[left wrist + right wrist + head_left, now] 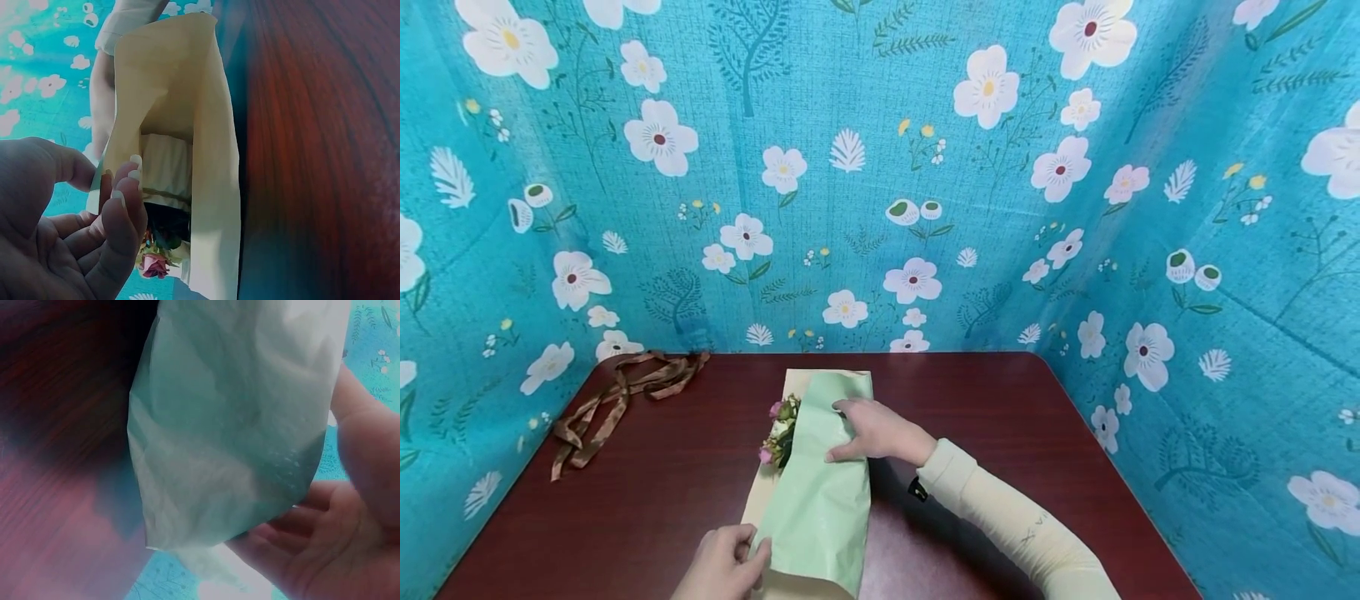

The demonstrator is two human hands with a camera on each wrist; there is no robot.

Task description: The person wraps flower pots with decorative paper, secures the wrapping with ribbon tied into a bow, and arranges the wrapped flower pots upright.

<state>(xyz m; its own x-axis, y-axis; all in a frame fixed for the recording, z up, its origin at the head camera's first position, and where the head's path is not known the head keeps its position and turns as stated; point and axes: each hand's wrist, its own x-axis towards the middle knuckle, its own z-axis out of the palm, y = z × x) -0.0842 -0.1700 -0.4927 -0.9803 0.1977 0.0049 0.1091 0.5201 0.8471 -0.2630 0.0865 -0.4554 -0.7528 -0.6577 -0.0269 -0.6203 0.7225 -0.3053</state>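
Observation:
A sheet of wrapping paper [820,517], light green outside and cream inside, is folded over a small bouquet of flowers [781,433]. Pink blooms and green leaves peek out at its left side. My left hand [724,560] pinches the green flap's lower left edge between thumb and fingers. Inside the fold, the left wrist view shows a cream-wrapped stem bundle [167,169] and a pink rose [154,265]. Across the upper part of the flap lies my right hand [876,429], fingers extended and thumb apart, touching the green paper.
A brown ribbon [621,396] lies loosely looped on the dark red table [985,392] at the far left. A small black item [917,489] shows beside the right sleeve. Blue flowered cloth [865,208] hangs behind the table and along both sides.

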